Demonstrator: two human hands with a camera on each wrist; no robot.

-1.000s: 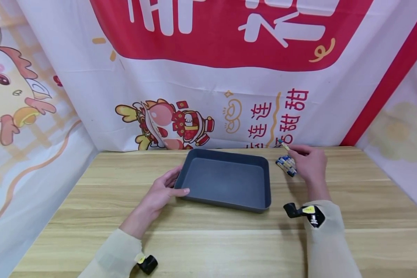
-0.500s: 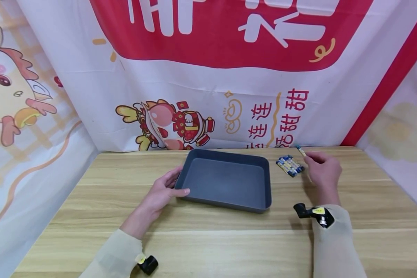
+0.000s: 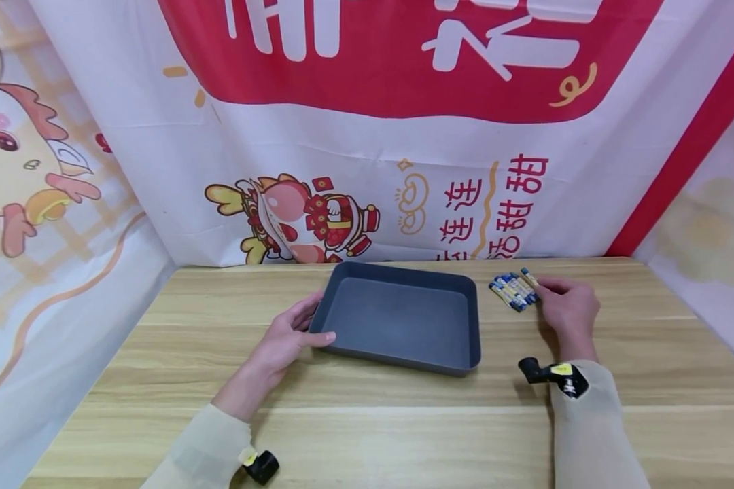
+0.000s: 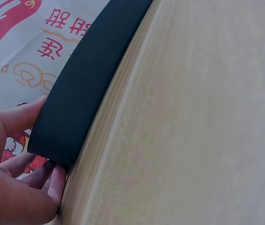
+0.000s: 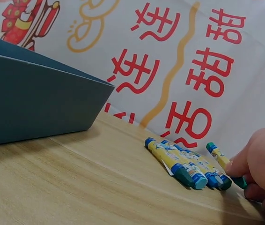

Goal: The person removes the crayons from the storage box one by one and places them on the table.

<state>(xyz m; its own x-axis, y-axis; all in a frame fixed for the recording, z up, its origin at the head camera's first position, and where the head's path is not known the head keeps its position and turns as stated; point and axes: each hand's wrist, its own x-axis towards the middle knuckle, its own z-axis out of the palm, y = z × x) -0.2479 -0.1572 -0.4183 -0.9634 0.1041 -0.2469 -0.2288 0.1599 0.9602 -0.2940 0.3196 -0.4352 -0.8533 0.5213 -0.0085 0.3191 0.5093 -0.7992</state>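
Observation:
A dark grey rectangular tray lies on the wooden table. My left hand grips its near left corner, thumb over the rim and fingers outside and beneath, as the left wrist view also shows. To the tray's right, several oil pastels in yellow and blue wrappers lie side by side in a slanting row. My right hand pinches a green-tipped oil pastel between thumb and fingers at the row's right end. In the right wrist view that pastel is tilted, close to the row; its contact with the table cannot be told.
A printed white and red cloth hangs along the table's back edge, with more cloth at both sides. Bare wooden table stretches in front of the tray. Black wrist cameras are strapped over both sleeves.
My right hand carried the pastel rightward from above the row, then lowered it beside the row's right end. The left hand and tray have stayed put.

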